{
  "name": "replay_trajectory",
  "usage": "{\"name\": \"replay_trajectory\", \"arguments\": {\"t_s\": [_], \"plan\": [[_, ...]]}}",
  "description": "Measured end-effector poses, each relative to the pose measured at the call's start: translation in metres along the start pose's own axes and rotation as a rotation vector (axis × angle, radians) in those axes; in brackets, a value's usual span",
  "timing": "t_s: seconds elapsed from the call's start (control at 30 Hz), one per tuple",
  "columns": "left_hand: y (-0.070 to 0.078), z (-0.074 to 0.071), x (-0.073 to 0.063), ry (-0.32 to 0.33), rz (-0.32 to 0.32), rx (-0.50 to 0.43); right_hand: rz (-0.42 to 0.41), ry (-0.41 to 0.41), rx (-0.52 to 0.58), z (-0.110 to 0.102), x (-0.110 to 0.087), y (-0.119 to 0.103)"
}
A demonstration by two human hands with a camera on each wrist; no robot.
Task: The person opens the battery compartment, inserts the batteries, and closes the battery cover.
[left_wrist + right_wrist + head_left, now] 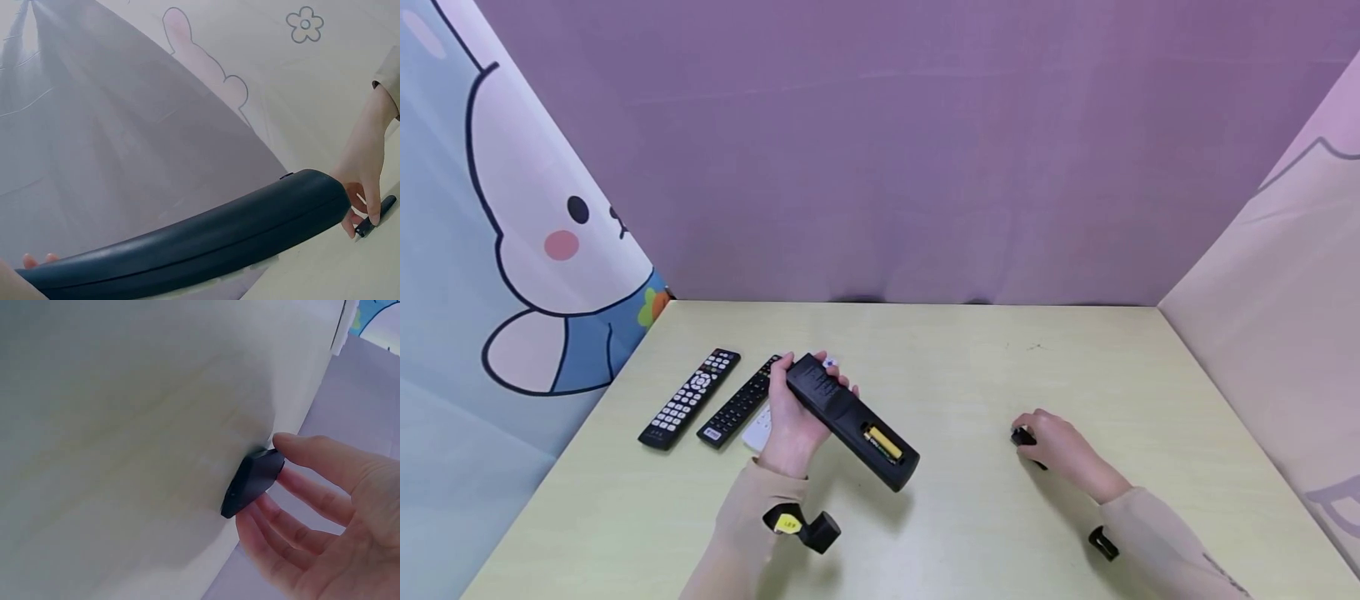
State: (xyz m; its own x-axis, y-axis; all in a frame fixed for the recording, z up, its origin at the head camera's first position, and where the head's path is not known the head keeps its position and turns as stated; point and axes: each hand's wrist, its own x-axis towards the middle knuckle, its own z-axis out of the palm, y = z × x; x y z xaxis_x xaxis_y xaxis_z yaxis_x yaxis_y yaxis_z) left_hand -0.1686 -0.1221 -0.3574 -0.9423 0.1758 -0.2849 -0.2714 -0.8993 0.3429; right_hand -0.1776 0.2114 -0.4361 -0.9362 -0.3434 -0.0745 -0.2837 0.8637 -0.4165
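My left hand (793,425) grips a black remote control (831,404) by one end, raised over the table with its back facing up. At the other end its battery compartment lies uncovered, and a yellow-and-black battery (883,442) shows inside. The left wrist view shows the remote's long curved side (200,244). Off to the right, my right hand (1060,442) pinches a small black battery cover (253,481) between thumb and fingers, close over the tabletop.
Left of the held remote lie a black remote with white buttons (688,400), a second black remote (739,408) and a white remote (760,431) partly hidden by my left hand. A purple cloth (880,167) hangs behind the pale table (955,358), with printed cloths at both sides.
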Motion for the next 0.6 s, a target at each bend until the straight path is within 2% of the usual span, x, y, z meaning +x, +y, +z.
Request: {"name": "replay_trajectory", "arguments": {"t_s": [0.2,0.4,0.6], "plan": [[-0.001,-0.001,0.000,-0.001,-0.004,-0.003,-0.010,0.007,0.031,0.001,0.001,0.000],[-0.001,-0.002,0.001,-0.021,-0.009,-0.002,-0.010,0.063,0.160,-0.001,0.002,-0.006],[-0.001,-0.003,0.000,-0.035,-0.010,-0.002,-0.130,0.191,0.228,-0.001,0.002,-0.019]]}}
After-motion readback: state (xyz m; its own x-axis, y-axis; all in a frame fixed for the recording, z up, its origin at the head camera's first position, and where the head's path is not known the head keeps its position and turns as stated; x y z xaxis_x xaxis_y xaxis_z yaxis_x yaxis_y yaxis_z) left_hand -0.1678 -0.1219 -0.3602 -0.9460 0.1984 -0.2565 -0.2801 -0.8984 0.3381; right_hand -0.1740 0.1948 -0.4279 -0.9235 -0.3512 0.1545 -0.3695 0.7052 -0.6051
